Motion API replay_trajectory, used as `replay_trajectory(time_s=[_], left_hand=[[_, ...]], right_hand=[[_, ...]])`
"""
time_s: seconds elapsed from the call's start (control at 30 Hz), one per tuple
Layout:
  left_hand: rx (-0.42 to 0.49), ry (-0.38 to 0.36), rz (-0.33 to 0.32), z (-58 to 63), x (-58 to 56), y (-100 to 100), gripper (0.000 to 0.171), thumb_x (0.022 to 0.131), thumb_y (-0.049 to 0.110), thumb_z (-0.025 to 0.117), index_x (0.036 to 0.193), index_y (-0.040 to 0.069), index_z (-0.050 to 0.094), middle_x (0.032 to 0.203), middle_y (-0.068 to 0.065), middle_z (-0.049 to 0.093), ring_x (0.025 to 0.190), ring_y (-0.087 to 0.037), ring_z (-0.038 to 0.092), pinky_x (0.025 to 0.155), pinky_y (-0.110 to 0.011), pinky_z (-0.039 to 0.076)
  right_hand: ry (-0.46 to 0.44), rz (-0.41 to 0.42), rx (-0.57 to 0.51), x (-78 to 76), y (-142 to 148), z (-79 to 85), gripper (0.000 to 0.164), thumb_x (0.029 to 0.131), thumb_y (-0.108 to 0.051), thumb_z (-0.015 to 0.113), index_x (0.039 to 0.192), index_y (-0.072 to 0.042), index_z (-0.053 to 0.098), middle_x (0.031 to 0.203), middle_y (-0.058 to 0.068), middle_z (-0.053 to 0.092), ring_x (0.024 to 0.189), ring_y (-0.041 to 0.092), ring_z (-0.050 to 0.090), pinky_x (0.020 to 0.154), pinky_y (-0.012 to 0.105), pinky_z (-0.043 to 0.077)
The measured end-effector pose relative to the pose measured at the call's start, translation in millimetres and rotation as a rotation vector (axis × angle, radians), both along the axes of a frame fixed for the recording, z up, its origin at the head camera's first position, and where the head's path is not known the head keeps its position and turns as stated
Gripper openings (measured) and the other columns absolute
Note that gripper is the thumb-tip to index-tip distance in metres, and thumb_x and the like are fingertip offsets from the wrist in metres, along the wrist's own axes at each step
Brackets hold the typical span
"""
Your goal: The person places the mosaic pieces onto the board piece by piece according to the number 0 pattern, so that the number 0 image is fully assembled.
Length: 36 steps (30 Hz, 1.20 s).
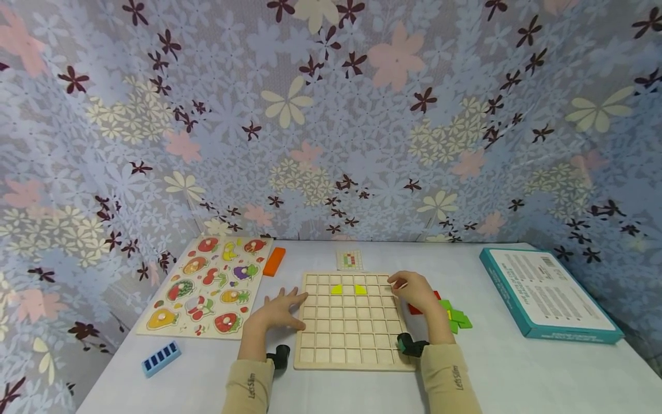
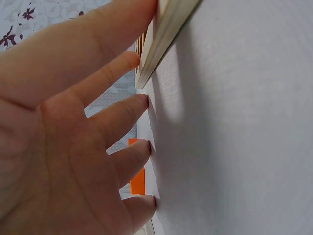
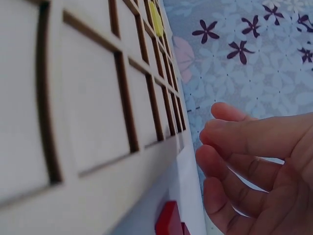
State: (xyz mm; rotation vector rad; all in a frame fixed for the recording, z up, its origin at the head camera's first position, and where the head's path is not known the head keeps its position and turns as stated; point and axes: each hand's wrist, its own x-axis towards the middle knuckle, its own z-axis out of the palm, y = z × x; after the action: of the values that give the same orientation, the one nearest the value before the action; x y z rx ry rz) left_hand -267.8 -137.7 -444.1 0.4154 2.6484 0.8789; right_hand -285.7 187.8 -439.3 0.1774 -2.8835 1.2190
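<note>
The work seems at its beginning: two yellow pieces (image 1: 337, 289) are in the grid board (image 1: 336, 342) on the desk (image 1: 351, 397), while red pieces (image 1: 415, 309) and green pieces (image 1: 460, 317) lie outside, beside its right edge. The left hand (image 1: 276, 310) is spread wide at the left edge; the right hand (image 1: 416, 292), near the far right corner, has bent, narrowly gathered fingers with nothing visible between them.

Grid board (image 1: 351, 326) in the middle, two tiles (image 1: 337, 290) on it, card (image 1: 350, 260) behind, fruit puzzle (image 1: 212, 293) left, box (image 1: 550, 293) right
</note>
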Motion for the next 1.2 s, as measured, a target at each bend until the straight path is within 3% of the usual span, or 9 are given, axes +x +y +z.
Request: replay_trajectory(time_s=[0.3, 0.6, 0.77, 1.2], left_hand=[[0.006, 0.009, 0.0, 0.5, 1.0, 0.8, 0.074, 0.071, 0.018, 0.077, 0.137, 0.011, 0.045, 0.148, -0.019, 0.028, 0.137, -0.045, 0.009, 0.105, -0.067, -0.005], [0.002, 0.007, -0.001, 0.1, 1.7, 0.2, 0.073, 0.071, 0.017, 0.076, 0.137, 0.011, 0.045, 0.148, -0.019, 0.029, 0.137, -0.045, 0.009, 0.104, -0.067, -0.005], [-0.001, 0.009, 0.004, -0.7, 1.3, 0.2, 0.073, 0.071, 0.018, 0.076, 0.137, 0.011, 0.045, 0.148, -0.019, 0.029, 0.137, -0.044, 0.009, 0.104, -0.067, -0.004], [-0.006, 0.004, 0.007, -2.3, -0.7, 0.3, 0.074, 0.071, 0.018, 0.076, 0.138, 0.011, 0.045, 0.148, -0.018, 0.028, 0.138, -0.044, 0.009, 0.105, -0.066, -0.005]], right_hand=[[-0.015, -0.036, 0.016, -0.7, 19.4, -5.9, 0.023, 0.083, 0.0, 0.06, 0.105, 0.0, 0.064, 0.093, 0.014, 0.062, 0.09, 0.029, 0.058, 0.069, 0.036, 0.052], [-0.071, -0.087, 0.009, 1.6, 33.5, -6.6, 0.024, 0.082, 0.0, 0.06, 0.106, 0.002, 0.063, 0.092, 0.015, 0.061, 0.08, 0.023, 0.059, 0.071, 0.038, 0.051], [-0.093, -0.115, 0.012, 0.7, 37.4, -8.9, 0.025, 0.081, 0.0, 0.06, 0.105, 0.001, 0.064, 0.095, 0.015, 0.061, 0.084, 0.026, 0.057, 0.074, 0.04, 0.05], [-0.168, -0.136, 0.016, 6.8, 43.8, -6.4, 0.039, 0.069, 0.01, 0.054, 0.106, 0.002, 0.062, 0.105, 0.022, 0.056, 0.087, 0.029, 0.051, 0.071, 0.036, 0.049]])
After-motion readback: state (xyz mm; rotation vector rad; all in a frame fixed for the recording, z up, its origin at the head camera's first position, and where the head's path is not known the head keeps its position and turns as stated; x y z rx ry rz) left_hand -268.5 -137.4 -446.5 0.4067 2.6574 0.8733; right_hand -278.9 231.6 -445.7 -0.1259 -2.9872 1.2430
